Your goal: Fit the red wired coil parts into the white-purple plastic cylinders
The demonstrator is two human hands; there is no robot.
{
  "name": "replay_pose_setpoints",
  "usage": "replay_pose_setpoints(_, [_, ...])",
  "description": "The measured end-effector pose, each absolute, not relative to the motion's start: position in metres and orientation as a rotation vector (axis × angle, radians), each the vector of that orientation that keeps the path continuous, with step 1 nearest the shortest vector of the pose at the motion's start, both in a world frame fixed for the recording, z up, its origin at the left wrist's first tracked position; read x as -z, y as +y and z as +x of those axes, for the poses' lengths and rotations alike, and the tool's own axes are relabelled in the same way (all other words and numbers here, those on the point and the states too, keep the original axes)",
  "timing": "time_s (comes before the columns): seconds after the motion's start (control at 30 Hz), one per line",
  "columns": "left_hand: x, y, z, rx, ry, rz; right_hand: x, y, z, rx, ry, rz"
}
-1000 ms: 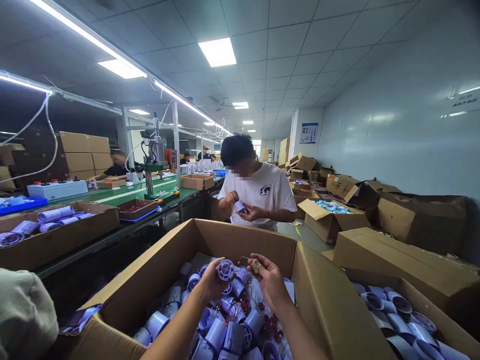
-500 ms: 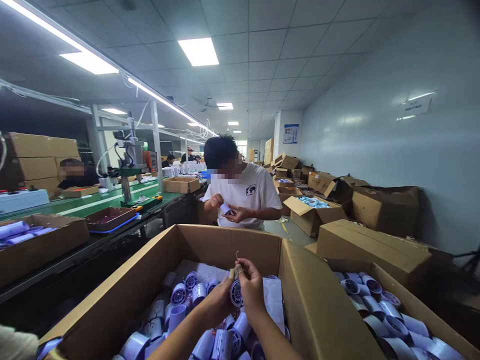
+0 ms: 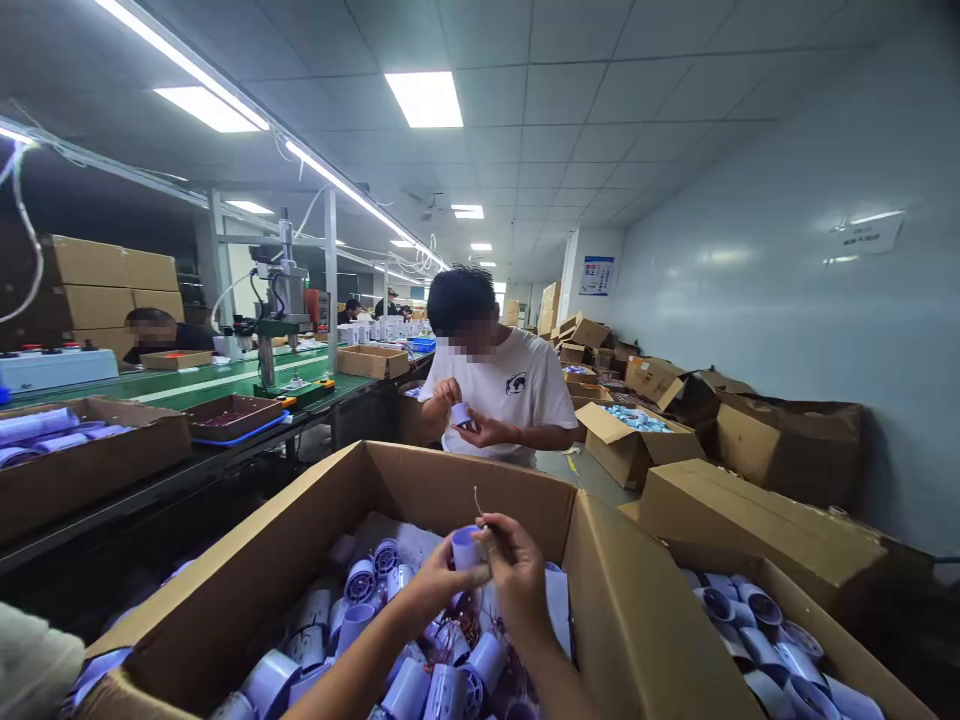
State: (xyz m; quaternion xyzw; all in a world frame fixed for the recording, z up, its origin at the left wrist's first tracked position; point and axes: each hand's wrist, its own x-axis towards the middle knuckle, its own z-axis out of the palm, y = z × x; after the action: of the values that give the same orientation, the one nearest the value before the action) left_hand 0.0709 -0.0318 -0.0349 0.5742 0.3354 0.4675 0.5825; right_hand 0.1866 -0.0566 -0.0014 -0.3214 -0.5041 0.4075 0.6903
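My left hand is closed around a pale violet plastic cup, its open rim facing up. Right beside it, my right hand pinches a small part with a thin wire sticking up; the part itself is mostly hidden by the fingers. Both hands are over a large cardboard box. Inside lie several similar violet cylinders, some with slotted round ends, and a tangle of thin reddish wires.
Opposite, a person in a white shirt handles a similar cup. At the right stands a box of cylinders. On the left are a green conveyor bench, a press machine and an open box of violet tubes.
The cup now stands upright in my left hand, where a slotted round end showed below the hands before. My right hand has moved slightly right. The whole view has shifted a little.
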Motion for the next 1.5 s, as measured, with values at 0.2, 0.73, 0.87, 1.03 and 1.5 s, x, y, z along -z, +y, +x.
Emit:
replay_pose_setpoints(0.2, [0.027,-0.025,0.057,-1.55,1.151,1.805,-0.012,-0.06,0.216,-1.399,-0.937,-0.507])
replay_pose_setpoints(0.73, [0.02,-0.032,0.055,-1.499,1.27,1.858,-0.004,-0.059,0.208,-1.354,-1.308,-0.709])
replay_pose_setpoints(0.87, [0.021,-0.029,0.055,-1.496,1.321,1.849,-0.001,-0.058,0.207,-1.338,-1.32,-0.731])
replay_pose_setpoints(1.03, [0.025,-0.027,0.055,-1.469,1.394,1.88,0.005,-0.056,0.206,-1.344,-1.341,-0.726])
replay_pose_setpoints(1.5, [0.024,-0.029,0.056,-1.466,1.389,1.868,0.006,-0.057,0.207,-1.289,-1.383,-0.753])
